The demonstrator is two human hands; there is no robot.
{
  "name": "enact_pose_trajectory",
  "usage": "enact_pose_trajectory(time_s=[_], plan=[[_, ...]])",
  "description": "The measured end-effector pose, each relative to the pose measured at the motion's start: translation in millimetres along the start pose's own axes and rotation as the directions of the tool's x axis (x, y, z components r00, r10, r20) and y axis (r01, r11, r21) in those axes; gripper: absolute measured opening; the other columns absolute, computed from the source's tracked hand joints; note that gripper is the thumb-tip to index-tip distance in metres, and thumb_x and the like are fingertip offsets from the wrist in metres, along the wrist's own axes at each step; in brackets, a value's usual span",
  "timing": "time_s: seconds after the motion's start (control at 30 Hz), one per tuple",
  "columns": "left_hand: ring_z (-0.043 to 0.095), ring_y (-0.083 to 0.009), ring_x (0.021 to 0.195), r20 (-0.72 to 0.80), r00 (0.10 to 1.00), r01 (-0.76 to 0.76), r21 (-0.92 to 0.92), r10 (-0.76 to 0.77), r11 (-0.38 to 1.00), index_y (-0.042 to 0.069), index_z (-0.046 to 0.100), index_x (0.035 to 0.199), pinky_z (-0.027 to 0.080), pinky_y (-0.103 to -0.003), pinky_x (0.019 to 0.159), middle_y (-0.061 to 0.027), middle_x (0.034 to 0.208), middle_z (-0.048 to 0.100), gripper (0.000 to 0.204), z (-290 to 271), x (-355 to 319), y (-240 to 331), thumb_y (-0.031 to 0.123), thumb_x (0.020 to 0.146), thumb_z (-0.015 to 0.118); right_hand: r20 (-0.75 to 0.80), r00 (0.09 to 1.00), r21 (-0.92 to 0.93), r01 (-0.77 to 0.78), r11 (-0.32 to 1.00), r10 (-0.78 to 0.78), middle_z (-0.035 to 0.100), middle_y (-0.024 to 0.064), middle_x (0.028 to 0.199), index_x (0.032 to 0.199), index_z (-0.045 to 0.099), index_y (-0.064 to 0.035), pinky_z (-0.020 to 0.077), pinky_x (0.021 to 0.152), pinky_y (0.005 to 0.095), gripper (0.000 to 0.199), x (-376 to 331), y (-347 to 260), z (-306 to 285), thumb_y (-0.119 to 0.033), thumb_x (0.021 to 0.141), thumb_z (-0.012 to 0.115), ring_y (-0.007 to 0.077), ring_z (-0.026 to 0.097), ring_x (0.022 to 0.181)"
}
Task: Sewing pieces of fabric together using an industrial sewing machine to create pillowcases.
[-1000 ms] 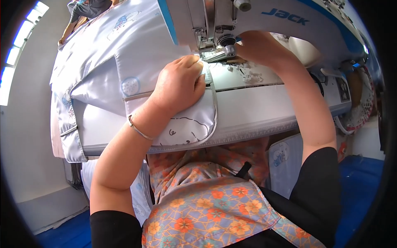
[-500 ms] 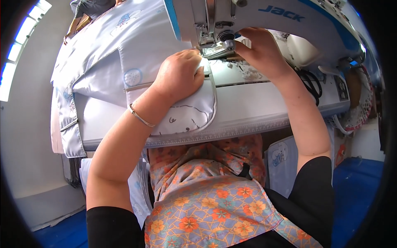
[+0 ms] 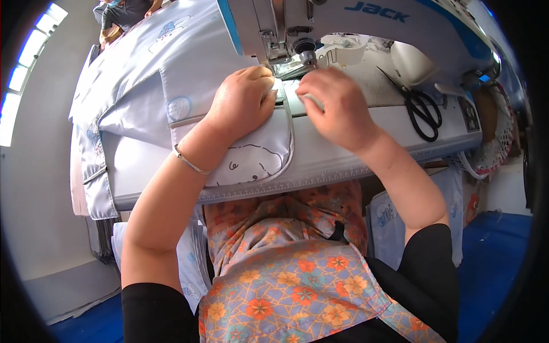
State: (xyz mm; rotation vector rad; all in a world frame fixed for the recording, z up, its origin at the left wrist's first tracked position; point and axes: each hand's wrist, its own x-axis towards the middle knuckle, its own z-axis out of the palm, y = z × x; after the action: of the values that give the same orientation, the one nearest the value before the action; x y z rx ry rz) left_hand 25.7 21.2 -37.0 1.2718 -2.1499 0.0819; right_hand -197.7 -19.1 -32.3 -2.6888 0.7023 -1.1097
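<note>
The pale blue fabric [image 3: 143, 86] drapes over the bench [image 3: 366, 148], its rounded printed flap [image 3: 251, 157] reaching the near edge. The sewing machine [image 3: 366, 23] crowds the far side. The left hand [image 3: 243, 103] lies flat, grip spread, pressing the fabric beside the presser foot [image 3: 294, 66]. The right hand [image 3: 337, 108] has its grip curled, pinching the fabric edge. Black scissors [image 3: 423, 111] lie to the right, well apart.

One sewing machine [image 3: 366, 23], one pair of scissors [image 3: 422, 111], two hands [image 3: 243, 103]
</note>
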Motion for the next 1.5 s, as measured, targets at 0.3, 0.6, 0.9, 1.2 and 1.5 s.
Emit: enact_pose_trajectory(time_s=[0.3, 0.6, 0.9, 1.2, 1.5], plan=[[0.064, -0.0304, 0.099, 0.097, 0.994, 0.046, 0.051, -0.05, 0.998, 0.005, 0.072, 0.103, 0.05, -0.042, 0.091, -0.0083, 0.103, 0.068, 0.02, -16, -21, 31, 0.01, 0.086, 0.064, 0.111, 0.989, 0.072, 0.092, 0.993, -0.1, 0.069, 0.0078, 0.099, 0.1, 0.073, -0.0048, 0.0564, 0.081, 0.0377, 0.025, -17, -9, 11, 0.002, 0.076, 0.071, 0.0281, 0.066, 0.094], [0.063, -0.0291, 0.103, 0.116, 0.993, -0.004, 0.052, -0.002, 0.999, 0.006, 0.074, 0.109, 0.048, -0.043, 0.094, -0.009, 0.107, 0.066, 0.027, -16, -20, 21, 0.01, 0.084, 0.064, 0.098, 0.991, 0.046, 0.088, 0.995, -0.092, 0.069, 0.0087, 0.099, 0.1, 0.073, -0.0035, 0.0567, 0.081, 0.0372, 0.024, -17, -11, 13, 0.001, 0.076, 0.071, 0.028, 0.066, 0.093], [0.06, -0.0293, 0.11, 0.172, 0.985, 0.021, 0.03, -0.026, 0.999, 0.009, 0.074, 0.115, 0.046, -0.043, 0.098, -0.0102, 0.114, 0.064, 0.033, -16, -16, 8, 0.012, 0.084, 0.064, 0.113, 0.99, 0.047, 0.082, 0.995, -0.087, 0.069, 0.0105, 0.103, 0.104, 0.072, -0.0015, 0.0563, 0.083, 0.0382, 0.028, -16, -11, 15, -0.001, 0.076, 0.072, 0.0293, 0.066, 0.095], [0.06, -0.0292, 0.115, 0.175, 0.985, -0.012, 0.05, 0.003, 0.999, 0.01, 0.073, 0.118, 0.046, -0.044, 0.099, -0.0101, 0.117, 0.064, 0.033, -15, -12, -4, 0.014, 0.086, 0.064, 0.105, 0.99, 0.025, 0.087, 0.996, -0.089, 0.068, 0.0114, 0.108, 0.111, 0.071, -0.0007, 0.056, 0.085, 0.0389, 0.032, -14, -12, 20, -0.002, 0.078, 0.071, 0.0301, 0.065, 0.096], [0.063, -0.0324, 0.113, 0.178, 0.984, -0.027, 0.027, 0.022, 0.999, 0.005, 0.073, 0.112, 0.049, -0.044, 0.1, -0.0126, 0.116, 0.067, 0.029, -12, -6, -14, 0.01, 0.085, 0.063, 0.127, 0.991, -0.02, 0.052, 0.998, -0.049, 0.067, 0.0122, 0.115, 0.116, 0.069, 0.0004, 0.0529, 0.093, 0.039, 0.036, -11, -10, 24, -0.003, 0.081, 0.069, 0.0296, 0.063, 0.104]])
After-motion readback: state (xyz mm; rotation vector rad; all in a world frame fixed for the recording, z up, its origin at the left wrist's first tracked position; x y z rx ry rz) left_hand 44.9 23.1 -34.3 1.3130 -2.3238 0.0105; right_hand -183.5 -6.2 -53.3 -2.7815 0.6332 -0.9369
